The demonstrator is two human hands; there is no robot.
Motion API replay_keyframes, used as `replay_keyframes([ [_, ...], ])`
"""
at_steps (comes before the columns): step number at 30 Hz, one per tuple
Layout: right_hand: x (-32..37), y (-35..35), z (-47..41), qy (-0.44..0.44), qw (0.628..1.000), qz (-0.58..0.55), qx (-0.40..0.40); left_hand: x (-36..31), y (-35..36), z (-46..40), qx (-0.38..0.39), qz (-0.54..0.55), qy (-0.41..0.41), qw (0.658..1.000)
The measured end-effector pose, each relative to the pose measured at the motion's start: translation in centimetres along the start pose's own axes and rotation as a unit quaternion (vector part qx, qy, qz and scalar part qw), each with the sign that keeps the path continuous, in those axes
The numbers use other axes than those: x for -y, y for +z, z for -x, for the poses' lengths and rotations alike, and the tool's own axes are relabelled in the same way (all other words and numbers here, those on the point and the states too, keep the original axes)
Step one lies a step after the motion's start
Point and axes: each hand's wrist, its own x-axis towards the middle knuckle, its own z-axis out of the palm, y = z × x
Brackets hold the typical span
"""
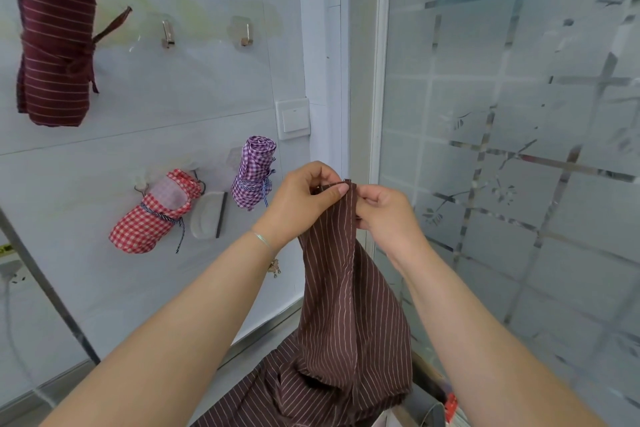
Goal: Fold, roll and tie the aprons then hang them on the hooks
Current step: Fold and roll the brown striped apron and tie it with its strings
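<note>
On the tiled wall (pixel 104 135) I see three rolled aprons hanging; my left hand (pixel 300 198) and right hand (pixel 388 215) pinch the brown striped apron (pixel 339 305), its lower end cut off.

Domestic utility corner: tiled wall (pixel 138 135) with adhesive hooks (pixel 168 34), a light switch (pixel 293 119) and a frosted glass partition (pixel 519 114).

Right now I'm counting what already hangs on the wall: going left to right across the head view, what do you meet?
Maroon striped rolled apron → red checked rolled apron → bare hook → purple checked rolled apron → light switch → left hand → right hand, both pinching the brown striped apron → frosted glass panel.
</note>
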Motion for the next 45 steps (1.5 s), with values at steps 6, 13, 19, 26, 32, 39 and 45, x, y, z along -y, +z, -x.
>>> replay_keyframes([
  [6,-0.1,0.3,0.3,-0.022,1.0,-0.018,-0.01,0.2,-0.3,0.0,-0.014,0.019,-0.011,1.0],
  [13,-0.2,0.7,0.3,-0.04,0.999,-0.015,-0.02,0.4,-0.5,-0.2,-0.029,0.026,-0.022,0.999],
  [19,0.0,0.9,-0.1,-0.053,0.996,0.053,-0.04,0.4,-0.5,-0.6,-0.032,-0.01,-0.005,0.999],
  [26,0.6,-3.4,-4.0,-0.042,0.987,0.043,-0.147,1.5,-3.2,-0.8,0.131,-0.149,-0.046,0.979],
  [32,1.4,-8.3,-7.4,-0.051,0.966,0.041,-0.248,1.9,-2.5,-0.3,0.199,-0.214,0.022,0.956],
  [39,2.1,-11.2,-8.3,-0.088,0.92,0.013,-0.381,0.7,-3.1,-0.4,0.287,-0.193,-0.024,0.938],
  [45,0.8,-12.3,-8.3,-0.063,0.912,0.033,-0.403,-0.6,-6.3,-1.4,0.067,-0.061,0.006,0.996],
])
